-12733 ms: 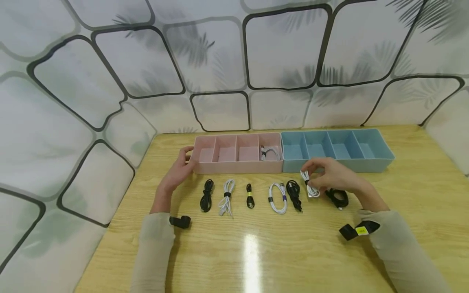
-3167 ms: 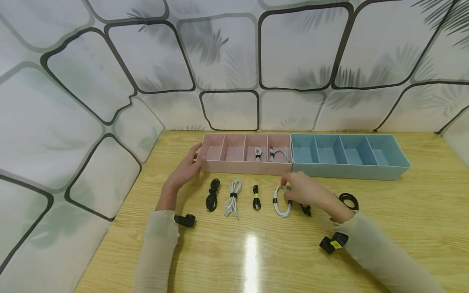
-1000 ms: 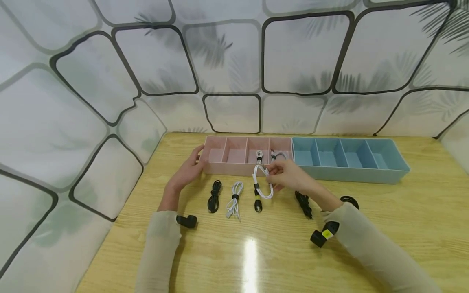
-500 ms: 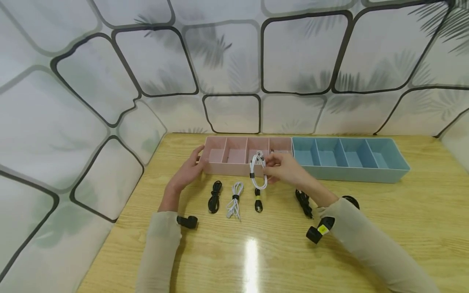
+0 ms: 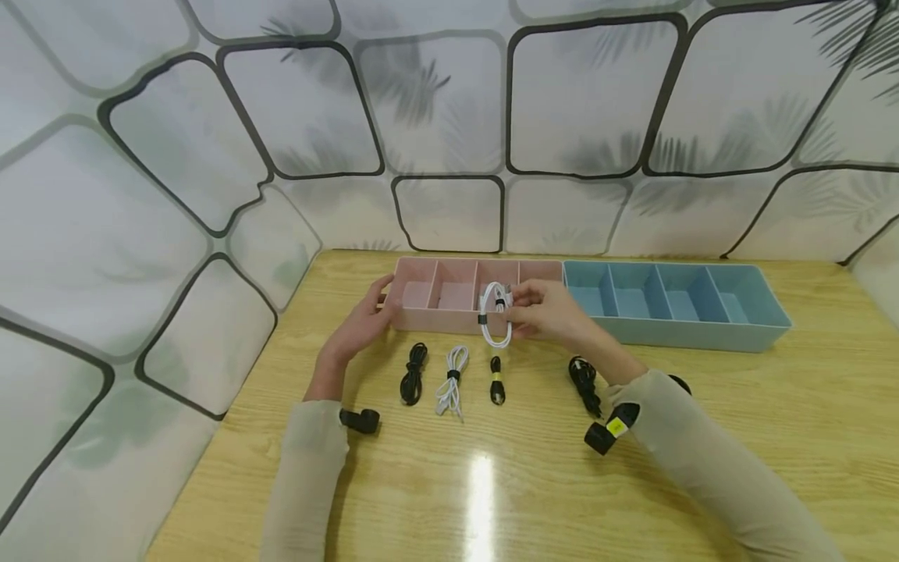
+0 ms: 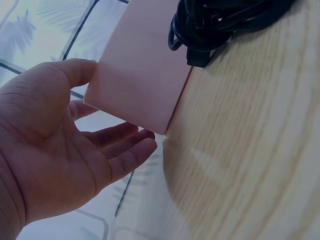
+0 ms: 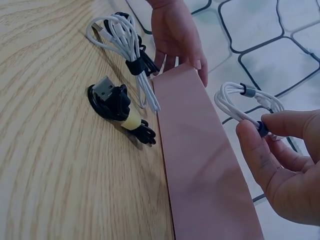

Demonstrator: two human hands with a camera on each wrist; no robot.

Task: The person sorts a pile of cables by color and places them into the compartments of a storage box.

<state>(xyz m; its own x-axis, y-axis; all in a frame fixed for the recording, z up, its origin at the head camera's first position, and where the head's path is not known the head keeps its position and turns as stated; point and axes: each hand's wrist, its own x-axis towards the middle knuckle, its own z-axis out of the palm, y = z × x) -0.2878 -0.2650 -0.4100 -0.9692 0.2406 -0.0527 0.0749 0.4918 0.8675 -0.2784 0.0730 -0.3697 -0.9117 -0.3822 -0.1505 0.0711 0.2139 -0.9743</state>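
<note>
Newly lifted toward eleven o'clock: white cable [image 7: 227, 106], at nine o'clock from right fingers [image 5: 527, 314] pinching it; left fingers [image 6: 132, 157] spread.

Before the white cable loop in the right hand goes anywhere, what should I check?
1. Right hand pinching the white cable loop: ok.
2. Dark ties round the loop: ok, in place.
3. Left hand on the left end of the pink box: ok, touching.
4. Leftmost compartment free of cables: ok, none shows.
5. Contents of rightmost pink compartment: cannot tell, right hand blocks it.
6. Loop set down: not ok, held up.
</note>
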